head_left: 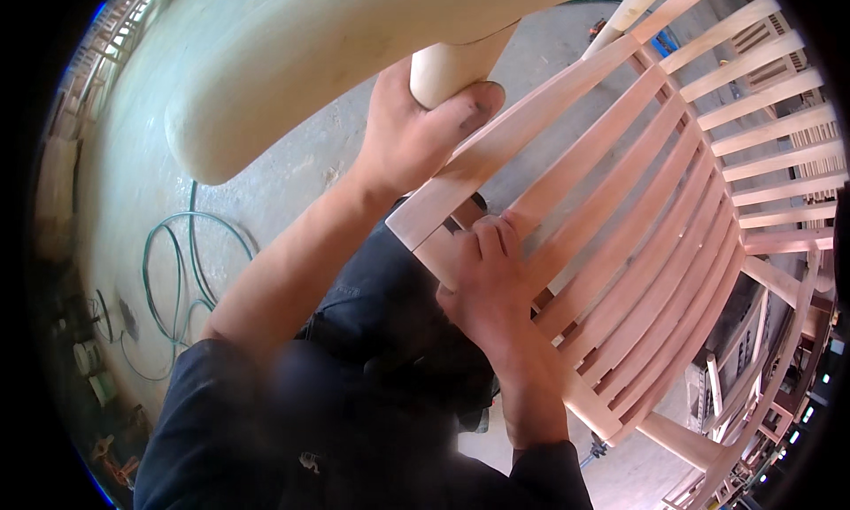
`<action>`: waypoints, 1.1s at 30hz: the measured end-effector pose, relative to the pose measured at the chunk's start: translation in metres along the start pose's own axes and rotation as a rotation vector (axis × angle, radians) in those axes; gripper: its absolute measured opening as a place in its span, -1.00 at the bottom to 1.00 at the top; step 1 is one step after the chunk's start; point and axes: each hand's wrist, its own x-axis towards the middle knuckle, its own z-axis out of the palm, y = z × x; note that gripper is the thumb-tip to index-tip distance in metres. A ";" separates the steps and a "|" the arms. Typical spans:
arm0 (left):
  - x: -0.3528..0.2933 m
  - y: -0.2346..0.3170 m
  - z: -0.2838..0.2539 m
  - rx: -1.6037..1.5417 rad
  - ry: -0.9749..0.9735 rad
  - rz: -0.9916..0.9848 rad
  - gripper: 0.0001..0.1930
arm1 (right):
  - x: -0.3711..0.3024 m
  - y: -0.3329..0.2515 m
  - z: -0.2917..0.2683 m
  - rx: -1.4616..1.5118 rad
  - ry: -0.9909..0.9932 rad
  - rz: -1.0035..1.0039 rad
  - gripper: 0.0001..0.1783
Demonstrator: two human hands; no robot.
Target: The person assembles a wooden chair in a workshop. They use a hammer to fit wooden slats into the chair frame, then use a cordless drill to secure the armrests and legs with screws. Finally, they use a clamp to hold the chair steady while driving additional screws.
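The left hand (416,138) wraps the post (450,70), fingertips hidden; the right hand's (491,284) bent fingers clasp the rail (591,405) beneath them. The chair (613,194) seems stiff, fairly heavy, best held there.

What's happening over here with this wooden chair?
A person's left hand grips the wooden post under a curved armrest. Their right hand is on the edge rail of the slatted seat, near its corner. The left hand hides the post's lower end, so I can't tell whether it's joined to the seat.
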 end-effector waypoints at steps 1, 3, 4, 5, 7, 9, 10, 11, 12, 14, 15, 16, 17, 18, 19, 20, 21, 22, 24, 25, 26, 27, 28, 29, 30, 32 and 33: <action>0.000 0.001 0.002 -0.025 0.001 -0.007 -0.72 | -0.001 0.001 0.001 0.000 0.006 -0.003 -0.39; 0.001 0.001 0.002 -0.050 -0.006 -0.003 -0.74 | 0.000 0.001 -0.002 0.018 -0.008 0.002 -0.38; 0.001 0.001 0.002 -0.052 -0.013 0.003 -0.75 | 0.001 0.000 -0.004 0.027 -0.015 0.005 -0.38; 0.000 0.000 0.001 -0.055 -0.020 0.008 -0.76 | 0.001 -0.001 -0.004 0.022 -0.014 0.004 -0.38; 0.001 0.001 -0.001 -0.003 -0.034 -0.017 -0.74 | 0.002 -0.002 -0.005 0.012 -0.012 0.003 -0.37; 0.000 -0.003 -0.003 0.036 -0.040 -0.018 -0.74 | 0.002 -0.003 -0.006 0.023 -0.020 0.008 -0.35; 0.000 -0.005 -0.004 0.052 -0.039 -0.003 -0.73 | 0.001 -0.004 -0.005 0.028 -0.024 0.011 -0.34; 0.003 -0.006 -0.006 0.069 -0.044 0.016 -0.73 | 0.003 -0.004 -0.004 0.020 -0.033 0.020 -0.35; 0.002 -0.006 -0.007 0.070 -0.052 0.017 -0.75 | 0.003 -0.004 -0.004 0.011 -0.040 0.029 -0.36; -0.004 -0.011 -0.007 0.056 -0.073 0.017 -0.76 | 0.004 -0.005 -0.003 0.013 -0.033 0.032 -0.37; -0.005 -0.019 -0.012 -0.008 -0.069 0.062 -0.78 | 0.005 -0.005 0.000 0.023 -0.017 0.028 -0.38; -0.006 -0.023 -0.014 0.008 -0.062 0.077 -0.77 | 0.004 -0.006 0.002 0.033 0.000 0.025 -0.38; -0.005 -0.022 -0.014 0.030 -0.054 0.102 -0.75 | 0.005 -0.006 0.002 0.039 0.012 0.022 -0.39; -0.003 -0.021 -0.014 0.052 -0.050 0.128 -0.73 | 0.004 -0.007 0.002 0.046 0.026 0.022 -0.39; -0.001 -0.018 -0.011 0.007 -0.039 0.127 -0.66 | 0.003 -0.009 0.002 0.053 0.044 0.025 -0.39; -0.002 -0.018 -0.009 0.070 -0.007 0.060 -0.66 | 0.000 -0.011 -0.001 0.097 0.079 0.045 -0.42; -0.004 -0.019 -0.008 0.125 0.011 -0.001 -0.67 | -0.005 -0.013 -0.005 0.131 0.125 0.073 -0.44; -0.006 -0.021 -0.007 0.182 0.020 -0.061 -0.67 | -0.013 -0.015 -0.008 0.165 0.177 0.106 -0.46; -0.005 -0.030 -0.005 0.125 0.019 -0.003 -0.67 | -0.049 -0.023 -0.011 0.214 0.303 0.089 -0.57; -0.002 -0.040 -0.011 0.046 0.025 0.042 -0.67 | -0.070 -0.029 -0.012 0.206 0.377 0.092 -0.63; 0.002 -0.049 -0.016 -0.003 0.033 0.083 -0.66 | -0.088 -0.034 -0.013 0.195 0.415 0.126 -0.73; 0.005 -0.057 -0.020 -0.044 0.044 0.104 -0.65 | -0.109 -0.037 -0.009 0.196 0.435 0.189 -0.73; 0.008 -0.056 -0.022 0.060 0.072 0.212 -0.55 | -0.133 -0.038 -0.007 0.207 0.452 0.248 -0.72; 0.010 -0.057 -0.024 0.064 0.085 0.165 -0.41 | -0.161 -0.042 -0.010 0.143 0.458 0.356 -0.73; 0.011 -0.072 -0.034 0.179 0.114 0.114 -0.39 | -0.188 -0.047 -0.011 0.099 0.462 0.450 -0.74; 0.010 -0.068 -0.024 0.217 0.130 0.108 -0.32 | -0.242 -0.054 0.002 0.176 0.553 0.766 -0.74; 0.011 -0.064 -0.021 0.185 0.121 0.038 -0.28 | -0.271 -0.057 0.014 0.305 0.640 0.980 -0.72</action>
